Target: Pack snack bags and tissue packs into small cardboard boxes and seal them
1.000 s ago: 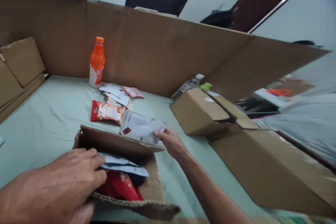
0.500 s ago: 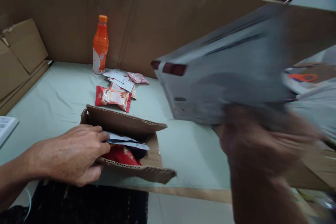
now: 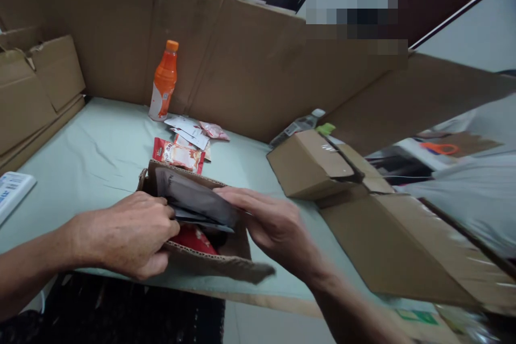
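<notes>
A small open cardboard box (image 3: 221,266) stands near the table's front edge. My left hand (image 3: 129,234) is closed at its left end, with the thumb outside the near wall and the fingers inside, beside the flat packets. My right hand (image 3: 274,220) pinches the right end of a flat grey pouch (image 3: 193,193), which sits partly inside the box along the far wall. In front of the pouch are thin silvery packets (image 3: 201,220) and a red packet (image 3: 193,239). The right fingertips are partly hidden behind the pouch.
Behind the box lie a red-and-white snack packet (image 3: 179,156), white sachets (image 3: 189,131) and a pink packet (image 3: 214,130). An orange bottle (image 3: 164,83) stands by the cardboard wall (image 3: 250,64). Cardboard boxes (image 3: 306,164) and a clear bottle (image 3: 296,128) are on the right.
My right hand has brought the grey pouch down and left into the box. My left hand stays at the box's left end. The view has turned right, showing more boxes.
</notes>
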Available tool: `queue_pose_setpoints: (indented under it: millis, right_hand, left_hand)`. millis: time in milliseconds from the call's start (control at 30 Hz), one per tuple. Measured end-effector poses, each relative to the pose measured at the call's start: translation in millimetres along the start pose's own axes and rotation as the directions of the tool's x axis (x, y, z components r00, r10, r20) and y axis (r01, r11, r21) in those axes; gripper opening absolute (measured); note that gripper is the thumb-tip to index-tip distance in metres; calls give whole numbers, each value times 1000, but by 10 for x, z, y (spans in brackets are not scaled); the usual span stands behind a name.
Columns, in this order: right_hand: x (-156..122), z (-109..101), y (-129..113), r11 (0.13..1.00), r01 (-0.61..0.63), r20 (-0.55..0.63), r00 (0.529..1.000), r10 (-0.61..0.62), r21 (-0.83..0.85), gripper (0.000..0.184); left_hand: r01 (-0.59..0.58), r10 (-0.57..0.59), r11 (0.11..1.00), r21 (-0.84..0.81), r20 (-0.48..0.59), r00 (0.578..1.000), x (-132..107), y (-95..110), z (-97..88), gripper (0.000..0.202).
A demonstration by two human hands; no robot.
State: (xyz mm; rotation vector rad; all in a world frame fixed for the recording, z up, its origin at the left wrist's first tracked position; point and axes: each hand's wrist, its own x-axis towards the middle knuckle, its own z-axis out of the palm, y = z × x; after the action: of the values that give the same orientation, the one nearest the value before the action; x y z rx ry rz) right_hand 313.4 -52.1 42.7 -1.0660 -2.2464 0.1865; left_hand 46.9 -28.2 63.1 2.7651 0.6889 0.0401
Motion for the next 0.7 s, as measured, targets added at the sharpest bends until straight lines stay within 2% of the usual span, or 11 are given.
queue_pose_setpoints:
  millis: [100,200,267,367,400,433,533,567,600,700]
  right_hand:
    - [54,16,31,999,-42,201,979,44,-14,46]
    - [136,93,71,994,-107,291,950,112,-32,44]
    - [198,149,97,980,-185,421,885,198,-73,46]
    - [260,161,91,963,-233,615,743,264,-133,46]
    - [268,143,73,965,-218,640,723,261,-146,43]
    - [270,122,48,967,-196,639,726,254,-163,41]
    - [284,91,-30,965,-132,567,787,241,-227,43]
    - [301,108,-48,965,-116,573,785,233,-234,45]
    - [326,140,-59,966,-108,607,761,231,-233,44]
    - [418,278,-49,967,-115,727,641,247,-227,35]
  left_hand:
    - [20,-20,1000,5,52,998,11,-4,-8,7]
    - [22,-24,1000,21,79,997,25,-1,-32,8]
    - [18,-19,1000,22,76,997,32,2,-48,6]
    - [12,-13,1000,17,59,998,35,6,-54,8]
    - [10,-11,1000,16,48,999,34,5,-50,8]
    - [6,-6,1000,15,36,999,31,3,-43,7]
    - [-14,14,1000,-4,0,1000,25,-12,-16,7]
    - [-24,23,1000,-17,-14,1000,26,-17,-10,8]
    - [-31,30,999,-30,-25,999,29,-21,-7,9]
    - [-33,32,999,-35,-32,999,36,-13,-24,9]
